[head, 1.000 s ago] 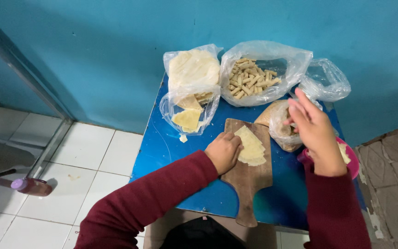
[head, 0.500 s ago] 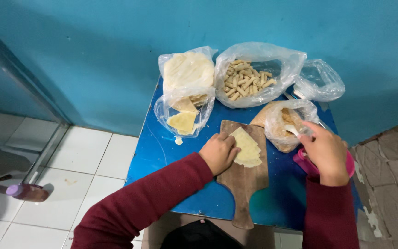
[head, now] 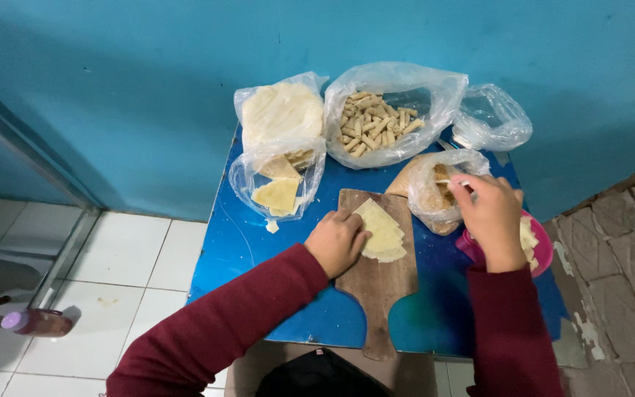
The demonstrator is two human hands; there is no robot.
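Our left hand (head: pixel 338 241) pressed flat, fingers loose, on pale folded dough sheets (head: pixel 381 231) atop the brown wooden paddle board (head: pixel 378 276); our right hand (head: pixel 489 213) pinched a thin white utensil (head: pixel 453 182) in the clear plastic filling bag (head: pixel 432 190).

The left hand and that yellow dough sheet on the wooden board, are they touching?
Touching. The head view shows the left hand with its fingers lying on the edge of the dough sheet atop the wooden board, with no gap between them.

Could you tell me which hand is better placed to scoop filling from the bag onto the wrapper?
Probably the right hand: it is at the filling bag, while the left hand rests on the wrapper.
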